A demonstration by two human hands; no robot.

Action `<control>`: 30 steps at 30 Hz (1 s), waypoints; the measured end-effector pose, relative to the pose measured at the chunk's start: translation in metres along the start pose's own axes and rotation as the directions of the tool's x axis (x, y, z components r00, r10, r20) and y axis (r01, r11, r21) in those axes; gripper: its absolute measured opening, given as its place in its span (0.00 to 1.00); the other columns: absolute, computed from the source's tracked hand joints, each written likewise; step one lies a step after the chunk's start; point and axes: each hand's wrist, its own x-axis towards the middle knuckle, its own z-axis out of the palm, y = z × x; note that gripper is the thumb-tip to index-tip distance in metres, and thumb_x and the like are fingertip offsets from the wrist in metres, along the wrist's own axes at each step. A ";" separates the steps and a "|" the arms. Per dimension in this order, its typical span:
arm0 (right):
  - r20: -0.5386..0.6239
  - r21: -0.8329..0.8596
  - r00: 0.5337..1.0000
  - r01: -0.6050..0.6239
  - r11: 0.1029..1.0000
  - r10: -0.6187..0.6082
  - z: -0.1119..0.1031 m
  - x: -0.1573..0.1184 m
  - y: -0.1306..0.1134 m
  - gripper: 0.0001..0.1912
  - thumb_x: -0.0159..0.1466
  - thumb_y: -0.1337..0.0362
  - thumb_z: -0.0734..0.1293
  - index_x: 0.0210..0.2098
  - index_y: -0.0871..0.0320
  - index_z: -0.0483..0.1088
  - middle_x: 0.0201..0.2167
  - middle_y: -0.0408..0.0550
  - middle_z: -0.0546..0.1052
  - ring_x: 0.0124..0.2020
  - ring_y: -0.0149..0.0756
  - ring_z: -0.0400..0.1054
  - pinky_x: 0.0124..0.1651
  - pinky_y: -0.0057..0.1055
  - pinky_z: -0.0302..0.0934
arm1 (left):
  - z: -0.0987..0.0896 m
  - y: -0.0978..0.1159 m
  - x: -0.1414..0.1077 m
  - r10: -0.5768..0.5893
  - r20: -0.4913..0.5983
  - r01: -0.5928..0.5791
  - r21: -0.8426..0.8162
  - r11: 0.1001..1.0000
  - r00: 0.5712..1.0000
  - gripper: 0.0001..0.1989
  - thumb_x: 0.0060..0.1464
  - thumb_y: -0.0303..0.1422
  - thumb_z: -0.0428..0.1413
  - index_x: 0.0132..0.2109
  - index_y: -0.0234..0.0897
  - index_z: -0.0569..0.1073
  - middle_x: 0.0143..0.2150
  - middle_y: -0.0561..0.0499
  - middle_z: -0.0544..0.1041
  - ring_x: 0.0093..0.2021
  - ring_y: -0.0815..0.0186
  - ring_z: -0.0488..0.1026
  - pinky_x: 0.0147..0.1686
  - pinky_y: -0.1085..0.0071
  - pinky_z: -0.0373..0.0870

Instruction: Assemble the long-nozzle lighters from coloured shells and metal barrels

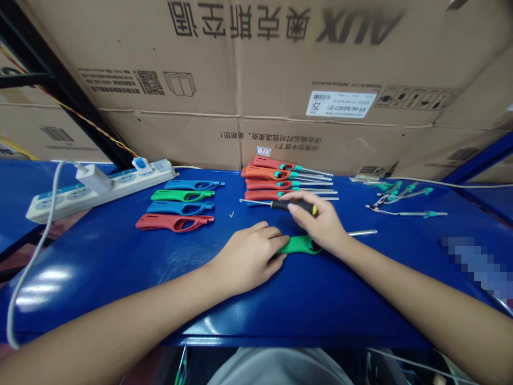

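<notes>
Under my left hand (254, 256) is the handle end of a green lighter (298, 245), its metal tube pointing right; my fingers are closed around it. My right hand (318, 219) grips a black and yellow screwdriver (294, 206) above the green lighter, its shaft pointing left. Two tiny screws (232, 215) lie left of the screwdriver tip. Behind the screwdriver, red lighters (266, 185) with metal tubes are stacked in a row. Further left lie blue, green and red handle shells (174, 222) without tubes.
A white power strip (108, 187) with plugs and a white cable (40, 240) is at the left. Several teal-and-metal inner parts (401, 192) lie at the right back. A large cardboard box (200, 128) stands behind the blue table (160, 299).
</notes>
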 end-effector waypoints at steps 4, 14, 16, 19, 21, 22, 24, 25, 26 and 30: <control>-0.219 0.378 0.966 -0.048 0.925 0.139 -0.025 0.012 -0.022 0.05 0.65 0.60 0.67 0.38 0.52 0.74 0.17 0.37 0.61 0.17 0.29 0.54 0.20 0.28 0.48 | 0.003 -0.001 0.001 0.015 0.002 -0.014 -0.090 0.996 1.000 0.16 0.68 0.35 0.52 0.58 0.35 0.75 0.50 0.46 0.79 0.49 0.57 0.73 0.50 0.61 0.73; -0.350 0.486 0.895 -0.080 0.871 0.277 -0.047 0.004 -0.041 0.15 0.58 0.52 0.73 0.22 0.55 0.73 0.18 0.41 0.63 0.15 0.25 0.52 0.16 0.29 0.44 | 0.025 -0.003 0.008 -0.031 -0.140 -0.031 -0.418 0.908 0.990 0.18 0.65 0.40 0.59 0.58 0.40 0.77 0.53 0.48 0.79 0.50 0.60 0.72 0.54 0.60 0.68; -0.361 0.484 0.890 -0.077 0.872 0.279 -0.046 0.002 -0.035 0.17 0.57 0.50 0.74 0.22 0.55 0.73 0.17 0.40 0.62 0.14 0.25 0.51 0.16 0.29 0.43 | 0.026 -0.005 0.010 -0.080 -0.186 -0.021 -0.484 0.875 0.979 0.16 0.63 0.39 0.61 0.54 0.38 0.79 0.50 0.48 0.81 0.49 0.61 0.74 0.53 0.61 0.69; -0.343 0.483 0.893 -0.099 0.870 0.292 -0.046 -0.001 -0.028 0.18 0.58 0.49 0.74 0.22 0.55 0.72 0.17 0.40 0.61 0.14 0.25 0.52 0.16 0.29 0.43 | 0.024 -0.008 0.012 -0.177 -0.226 0.016 -0.574 0.819 0.958 0.16 0.58 0.38 0.65 0.52 0.38 0.80 0.48 0.49 0.82 0.49 0.61 0.75 0.53 0.62 0.70; -0.313 0.492 0.902 -0.113 0.863 0.297 -0.046 -0.002 -0.026 0.18 0.59 0.49 0.73 0.24 0.55 0.72 0.17 0.39 0.61 0.14 0.25 0.52 0.16 0.28 0.43 | 0.023 -0.008 0.013 -0.226 -0.239 0.022 -0.638 0.770 0.944 0.16 0.56 0.37 0.67 0.51 0.39 0.80 0.48 0.49 0.82 0.48 0.61 0.76 0.50 0.64 0.72; -0.294 0.500 0.908 -0.120 0.858 0.298 -0.045 -0.003 -0.025 0.18 0.60 0.49 0.73 0.24 0.56 0.72 0.17 0.38 0.61 0.14 0.25 0.52 0.16 0.28 0.43 | 0.022 -0.008 0.013 -0.249 -0.233 0.028 -0.673 0.739 0.940 0.15 0.56 0.36 0.67 0.51 0.40 0.81 0.48 0.49 0.83 0.47 0.62 0.77 0.47 0.66 0.73; -0.263 0.509 0.917 -0.131 0.850 0.299 -0.043 -0.005 -0.025 0.18 0.61 0.49 0.72 0.25 0.56 0.72 0.17 0.38 0.61 0.14 0.24 0.52 0.17 0.28 0.43 | 0.020 -0.007 0.014 -0.275 -0.218 0.033 -0.726 0.687 0.936 0.12 0.57 0.35 0.66 0.48 0.40 0.82 0.46 0.50 0.83 0.45 0.63 0.78 0.43 0.68 0.73; -0.253 0.511 0.920 -0.134 0.849 0.298 -0.042 -0.005 -0.025 0.18 0.62 0.49 0.72 0.26 0.56 0.72 0.17 0.38 0.61 0.14 0.24 0.52 0.17 0.28 0.43 | 0.020 -0.006 0.015 -0.282 -0.218 0.026 -0.747 0.664 0.934 0.09 0.57 0.34 0.66 0.46 0.40 0.82 0.44 0.51 0.83 0.44 0.64 0.78 0.42 0.69 0.73; -0.248 0.510 0.923 -0.135 0.849 0.295 -0.041 -0.006 -0.025 0.18 0.62 0.49 0.72 0.26 0.56 0.73 0.17 0.38 0.61 0.14 0.24 0.52 0.17 0.28 0.43 | 0.019 -0.006 0.015 -0.283 -0.225 0.011 -0.764 0.645 0.932 0.07 0.57 0.33 0.66 0.43 0.40 0.83 0.42 0.51 0.83 0.42 0.65 0.79 0.42 0.69 0.73; -0.251 0.519 0.928 -0.111 0.848 0.275 -0.041 -0.007 -0.025 0.18 0.63 0.50 0.72 0.26 0.57 0.74 0.18 0.39 0.63 0.13 0.24 0.53 0.17 0.28 0.43 | 0.017 -0.004 0.015 -0.275 -0.287 -0.048 -0.767 0.640 0.918 0.01 0.57 0.30 0.66 0.37 0.38 0.83 0.37 0.51 0.83 0.39 0.66 0.79 0.43 0.70 0.74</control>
